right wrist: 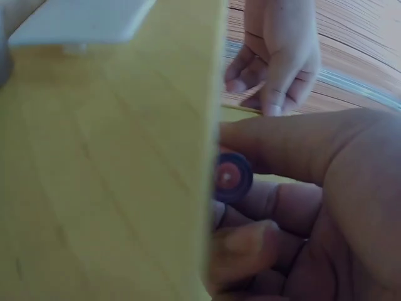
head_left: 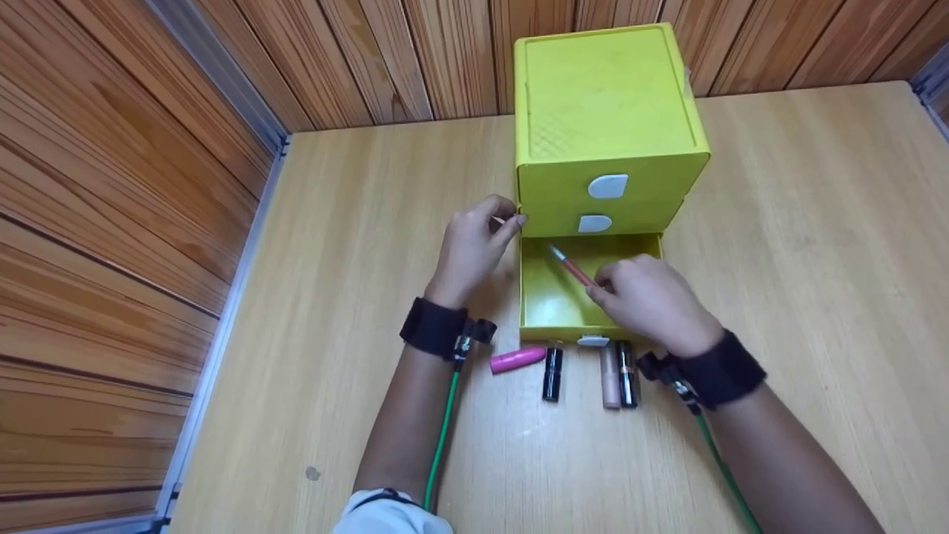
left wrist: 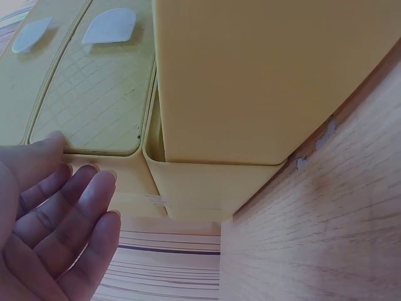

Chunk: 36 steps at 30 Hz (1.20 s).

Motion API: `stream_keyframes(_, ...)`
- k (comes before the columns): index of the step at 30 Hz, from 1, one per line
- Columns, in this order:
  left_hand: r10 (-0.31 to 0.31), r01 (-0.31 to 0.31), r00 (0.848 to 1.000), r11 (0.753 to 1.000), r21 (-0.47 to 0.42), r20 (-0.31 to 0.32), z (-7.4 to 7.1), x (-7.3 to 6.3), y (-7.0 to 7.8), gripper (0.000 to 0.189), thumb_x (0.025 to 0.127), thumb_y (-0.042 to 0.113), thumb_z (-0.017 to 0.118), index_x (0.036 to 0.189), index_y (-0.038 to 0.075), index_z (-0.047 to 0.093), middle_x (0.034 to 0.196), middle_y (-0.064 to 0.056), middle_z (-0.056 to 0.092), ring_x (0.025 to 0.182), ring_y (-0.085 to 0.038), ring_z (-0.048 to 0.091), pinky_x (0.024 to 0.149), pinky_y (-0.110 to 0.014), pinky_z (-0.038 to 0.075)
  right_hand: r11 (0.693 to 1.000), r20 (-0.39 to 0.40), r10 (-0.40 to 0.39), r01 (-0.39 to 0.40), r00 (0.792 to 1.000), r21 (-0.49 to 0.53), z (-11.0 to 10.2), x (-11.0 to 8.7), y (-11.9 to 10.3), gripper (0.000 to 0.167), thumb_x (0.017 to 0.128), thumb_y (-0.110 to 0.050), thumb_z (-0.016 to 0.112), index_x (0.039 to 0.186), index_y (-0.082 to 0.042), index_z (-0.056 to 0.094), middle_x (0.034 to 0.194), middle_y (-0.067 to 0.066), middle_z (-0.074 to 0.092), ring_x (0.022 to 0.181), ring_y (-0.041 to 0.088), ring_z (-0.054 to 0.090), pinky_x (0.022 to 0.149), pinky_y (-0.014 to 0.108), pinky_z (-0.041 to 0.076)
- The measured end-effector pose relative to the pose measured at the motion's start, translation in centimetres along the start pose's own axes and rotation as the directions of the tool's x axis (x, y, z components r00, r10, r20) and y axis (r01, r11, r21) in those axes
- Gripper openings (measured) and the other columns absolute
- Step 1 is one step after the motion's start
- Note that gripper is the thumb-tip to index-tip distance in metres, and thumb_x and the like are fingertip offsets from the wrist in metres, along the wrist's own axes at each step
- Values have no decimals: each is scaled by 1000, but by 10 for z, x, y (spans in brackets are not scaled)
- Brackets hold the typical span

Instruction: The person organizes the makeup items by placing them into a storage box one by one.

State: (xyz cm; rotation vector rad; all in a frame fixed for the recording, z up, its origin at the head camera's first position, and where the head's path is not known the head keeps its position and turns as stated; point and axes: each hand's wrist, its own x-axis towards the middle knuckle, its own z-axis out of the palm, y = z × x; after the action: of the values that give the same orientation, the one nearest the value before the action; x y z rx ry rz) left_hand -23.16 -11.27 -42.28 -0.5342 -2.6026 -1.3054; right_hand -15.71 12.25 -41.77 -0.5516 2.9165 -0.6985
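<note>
A yellow cabinet of stacked drawers [head_left: 612, 96] with white tab handles stands on the table. Its bottom drawer [head_left: 545, 311] is pulled out. Over that drawer, my right hand [head_left: 652, 297] pinches a slim pinkish stick [head_left: 572, 268] with a silvery tip, tilted toward the cabinet. The right wrist view shows the stick's round dark end [right wrist: 233, 177] between thumb and fingers. My left hand [head_left: 474, 241] is at the cabinet's left front corner. In the left wrist view its thumb [left wrist: 44, 157] touches the edge of a closed drawer front [left wrist: 94, 94], the other fingers loosely bent beside it.
In front of the pulled-out drawer lie a pink tube [head_left: 517, 360], a black tube [head_left: 552, 374], a mauve tube [head_left: 609, 377] and a black tube with a shiny band [head_left: 627, 374]. Wood-panelled walls [head_left: 460, 59] border the table's back and left. Green cables [head_left: 442, 437] run along both forearms.
</note>
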Motion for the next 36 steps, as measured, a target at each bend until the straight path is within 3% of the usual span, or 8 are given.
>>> stream_keyframes(6,23,-23,1000,999,26,-1,0,0,-1,20,94,26,66,100,7,67,93,0,70,78,-13,65,68,-19,51,1000,30,-5,5,1000,-13,16,16,-7,20,92,-22,66,79,-9,71,59,-3,55,52,17,50,47,31,42)
stream_keyframes(14,24,-24,1000,1000,18,-4,-2,-2,0,19,94,25,67,100,6,68,94,-1,70,78,-11,64,69,-18,52,998,93,58,-59,994,9,28,31,-22,19,91,-22,68,79,-8,72,58,0,56,50,17,50,45,32,42)
stream_keyframes(22,32,-32,999,999,20,-4,-1,-2,1,20,94,25,67,100,6,68,93,0,70,78,-7,63,68,-18,51,998,155,60,-57,986,-21,40,45,-32,27,91,-21,67,67,-10,59,61,3,55,53,19,51,47,32,43)
stream_keyframes(36,26,-26,1000,1000,-10,3,-2,-1,0,19,94,25,67,99,7,68,92,0,69,77,-9,64,69,-20,52,1000,255,26,-26,967,-1,51,58,-43,15,84,-11,69,73,-11,58,69,4,59,62,24,56,56,36,49)
